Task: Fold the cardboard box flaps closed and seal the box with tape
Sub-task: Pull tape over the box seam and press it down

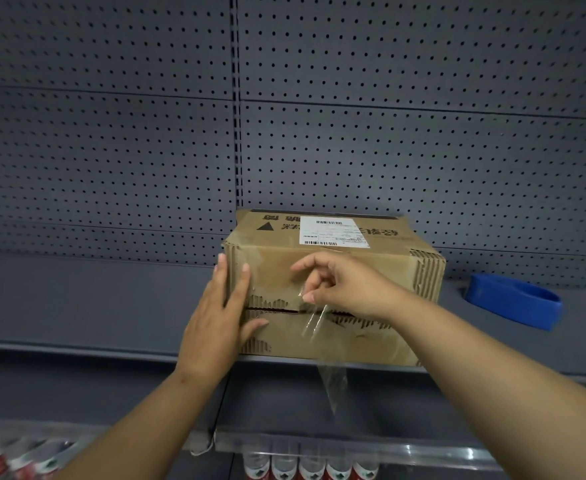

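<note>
a brown cardboard box [333,289] sits on a grey metal shelf [77,306], near the front edge, w/ a grey pegboard wall [111,133] behind it. the box is worn: its outer paper is torn away in patches, showing the corrugated ribs along the middle seam, at the right corner and at the lower left. the two top flaps are folded down and meet at a dark seam [270,310] running left to right across the top. on the far part of the box there is a white shipping label [333,231] w/ barcodes, plus black printed characters and a black triangle mark. old clear film shines on the far flap.

a strip of clear tape [315,322] runs from the seam area toward the viewer, over the near flap, and hangs off the front edge of the box below the shelf lip.

the left hand [215,320] lies flat on the left end of the box, fingers straight and spread, thumb on the near flap, pressing down across the seam. the right hand [343,285] is over the middle of the box, thumb and finger pinching the upper end of the tape just above the seam, other fingers curled.

a blue tape dispenser [513,299] lies on the shelf, right of the box, apart from it. bottles w/ red labels [305,469] stand on the shelf below.
</note>
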Available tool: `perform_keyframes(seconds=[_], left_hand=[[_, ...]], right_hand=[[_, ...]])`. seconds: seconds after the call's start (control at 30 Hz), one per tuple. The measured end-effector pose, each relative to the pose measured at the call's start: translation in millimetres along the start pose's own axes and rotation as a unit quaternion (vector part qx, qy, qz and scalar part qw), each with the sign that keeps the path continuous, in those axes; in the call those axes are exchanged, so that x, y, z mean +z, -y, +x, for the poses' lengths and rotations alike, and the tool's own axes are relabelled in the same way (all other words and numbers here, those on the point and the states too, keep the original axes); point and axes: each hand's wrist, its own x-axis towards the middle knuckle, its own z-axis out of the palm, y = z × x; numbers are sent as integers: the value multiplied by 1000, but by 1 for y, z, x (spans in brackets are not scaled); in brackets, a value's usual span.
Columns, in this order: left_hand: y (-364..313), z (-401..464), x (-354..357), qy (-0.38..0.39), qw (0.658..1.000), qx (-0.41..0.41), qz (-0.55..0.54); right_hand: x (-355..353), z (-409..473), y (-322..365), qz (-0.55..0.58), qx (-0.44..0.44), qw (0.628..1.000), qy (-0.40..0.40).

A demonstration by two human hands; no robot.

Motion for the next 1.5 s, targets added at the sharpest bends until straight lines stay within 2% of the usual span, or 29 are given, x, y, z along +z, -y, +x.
perform_keyframes(seconds=[0.17, 0.3, 0.63, 0.83, 1.07, 1.3, 1.5], left_hand=[[5, 2, -9, 20, 992, -53, -116], [5, 1, -7, 30, 980, -43, -194], [6, -2, -4, 41, 974, -39, -218], [14, 2, -3, 55, 975, -9, -214], [18, 5, -4, 69, 970, -16, -232], [22, 7, -6, 85, 963, -19, -255], [24, 10, -6, 92, 967, -3, -237]], right_hand=[[8, 7, 6, -13, 1, 1000, 10], [16, 14, 9, -31, -4, 999, 19], [38, 30, 21, -95, -20, 995, 21], [53, 39, 27, -155, -41, 987, 15], [67, 46, 26, -224, -73, 971, -32], [78, 51, 28, -185, -88, 978, -41], [78, 52, 27, -299, -117, 945, -57]])
